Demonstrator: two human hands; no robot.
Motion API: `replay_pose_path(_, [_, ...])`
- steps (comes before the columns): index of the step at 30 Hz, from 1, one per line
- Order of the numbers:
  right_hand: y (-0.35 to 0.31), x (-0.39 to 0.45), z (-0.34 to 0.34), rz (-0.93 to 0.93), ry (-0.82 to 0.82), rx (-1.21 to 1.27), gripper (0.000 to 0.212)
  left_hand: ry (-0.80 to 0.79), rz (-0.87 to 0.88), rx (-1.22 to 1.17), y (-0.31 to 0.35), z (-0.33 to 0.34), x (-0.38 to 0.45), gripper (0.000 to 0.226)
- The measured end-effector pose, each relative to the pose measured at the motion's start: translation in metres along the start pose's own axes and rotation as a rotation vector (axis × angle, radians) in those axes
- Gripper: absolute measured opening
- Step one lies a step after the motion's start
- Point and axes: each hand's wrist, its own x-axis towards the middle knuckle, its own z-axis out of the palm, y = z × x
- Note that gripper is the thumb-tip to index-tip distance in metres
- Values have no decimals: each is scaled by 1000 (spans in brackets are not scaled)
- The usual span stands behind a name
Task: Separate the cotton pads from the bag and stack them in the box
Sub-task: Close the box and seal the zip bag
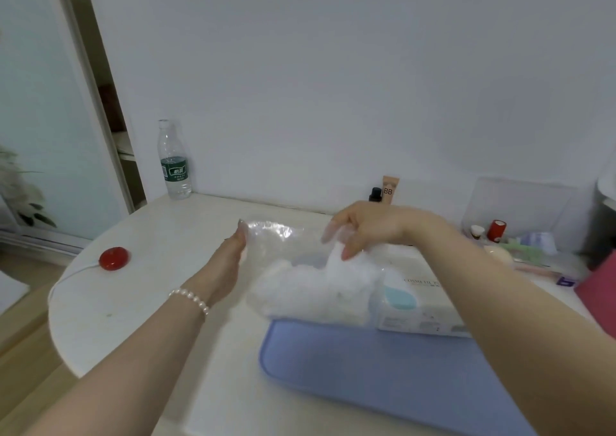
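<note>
A clear plastic bag [276, 235] full of white cotton pads [313, 289] lies on the white table, partly on a blue mat [383, 369]. My left hand [230, 258] holds the bag's open left edge with fingers mostly straight. My right hand [363, 228] reaches into the bag's mouth from above and pinches a white cotton pad [333, 257] that is lifted out of the pile. A white box [416, 305] with a teal oval mark lies just right of the bag, under my right forearm.
A water bottle [174, 162] stands at the back left by the wall. A red round button [114, 258] with a white cable lies at the left. A BB tube [390, 188] and small cosmetics in a clear organiser [516, 208] crowd the back right. A pink object [600, 289] sits at the right edge.
</note>
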Motion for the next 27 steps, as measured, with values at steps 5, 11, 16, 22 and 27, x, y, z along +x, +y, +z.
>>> replay_pose_path(5, [22, 14, -26, 117, 207, 453, 29, -245, -249, -293, 8, 14, -4, 97])
replay_pose_path(11, [52, 26, -10, 336, 381, 538, 38, -426, -320, -305, -14, 22, 0, 84])
replay_pose_path(16, [66, 42, -2, 293, 541, 1133, 49, -207, -252, -387, -20, 29, 23, 70])
replay_pose_path(22, [78, 47, 4, 363, 413, 849, 25, -37, -233, -377, -16, 29, 67, 91])
replay_pose_path(27, [101, 85, -23, 363, 801, 801, 18, -75, -229, -284, 0, 43, 127, 50])
